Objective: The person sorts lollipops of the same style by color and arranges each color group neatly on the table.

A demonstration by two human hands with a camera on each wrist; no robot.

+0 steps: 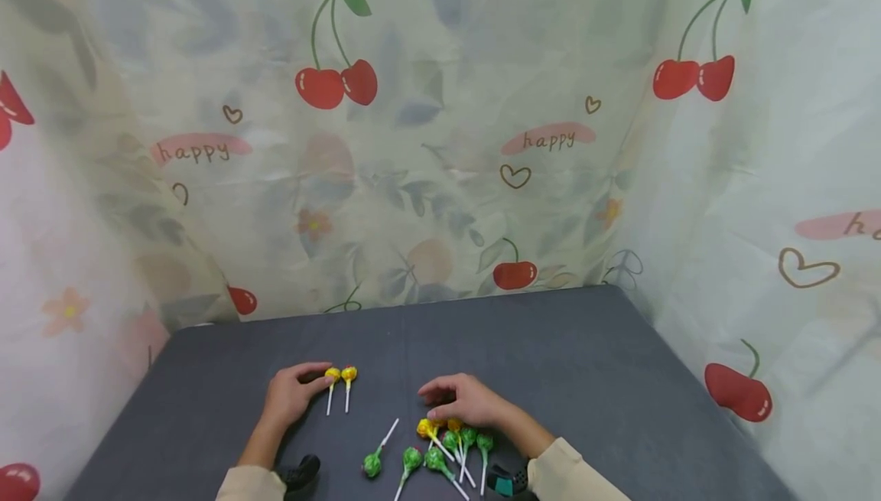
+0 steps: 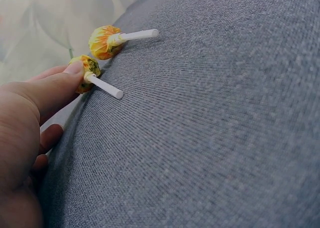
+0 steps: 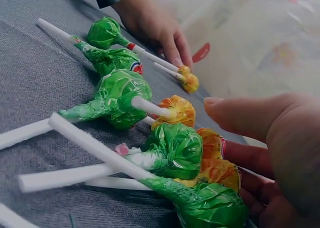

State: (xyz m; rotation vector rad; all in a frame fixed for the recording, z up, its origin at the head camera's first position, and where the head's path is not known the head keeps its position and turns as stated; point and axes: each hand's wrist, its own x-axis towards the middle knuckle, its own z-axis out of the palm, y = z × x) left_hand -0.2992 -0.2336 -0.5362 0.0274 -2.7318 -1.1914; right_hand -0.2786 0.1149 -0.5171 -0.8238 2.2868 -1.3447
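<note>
My left hand (image 1: 285, 395) pinches a yellow-wrapped lollipop (image 2: 92, 66) by its head between thumb and fingers, its white stick pointing toward me. Just right of it lies a second yellow lollipop (image 1: 349, 373), parallel to the first. Over a loose pile at the front of the table, my right hand (image 1: 471, 403) has thumb and fingers spread apart. Its fingers reach behind yellow lollipops (image 3: 220, 172) in that pile; whether they touch is hard to tell. Green lollipops (image 3: 175, 150) lie among and in front of the yellow ones, sticks crossing.
A separate green lollipop (image 1: 372, 463) lies left of the pile, its stick angled away from me. Another green lollipop (image 1: 411, 458) sits between it and the pile. Grey cloth covers the table (image 1: 551, 356). Printed curtains (image 1: 413, 203) hang around its back and sides.
</note>
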